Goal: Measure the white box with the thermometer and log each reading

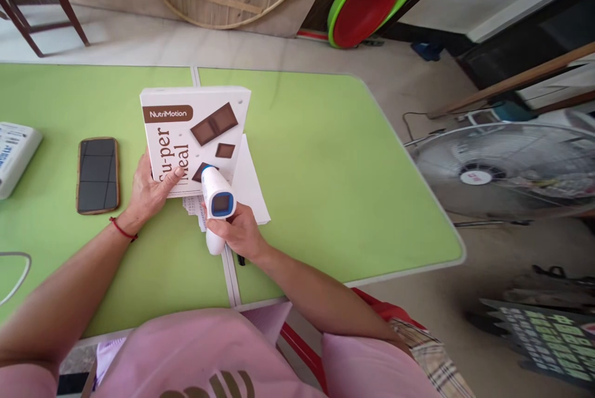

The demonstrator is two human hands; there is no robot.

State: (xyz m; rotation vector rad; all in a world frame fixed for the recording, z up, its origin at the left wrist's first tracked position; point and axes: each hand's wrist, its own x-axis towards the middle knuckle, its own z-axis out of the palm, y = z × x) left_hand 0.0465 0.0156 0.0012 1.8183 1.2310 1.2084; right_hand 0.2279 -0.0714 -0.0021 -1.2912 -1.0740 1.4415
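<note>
My left hand (151, 190) grips the lower left corner of a white box (186, 137) with a brown NutriMotion label and chocolate pictures, its thumb on the front face. The box is tilted up over the green table. In my right hand (242, 230) is a white and blue infrared thermometer (217, 196), its small screen facing me. The thermometer's head is in front of the box's lower right corner; whether they touch I cannot tell. Behind them, white paper (251, 190) and a printed slip (194, 207) lie on the table, partly hidden.
On the green table (325, 168), a phone (98, 175) lies left of my left hand, with a white device (16, 156) farther left. A white cable (23, 274) curves at the left edge. Beyond the table's right end stands a large fan (493, 168). A chair (41, 1) stands behind.
</note>
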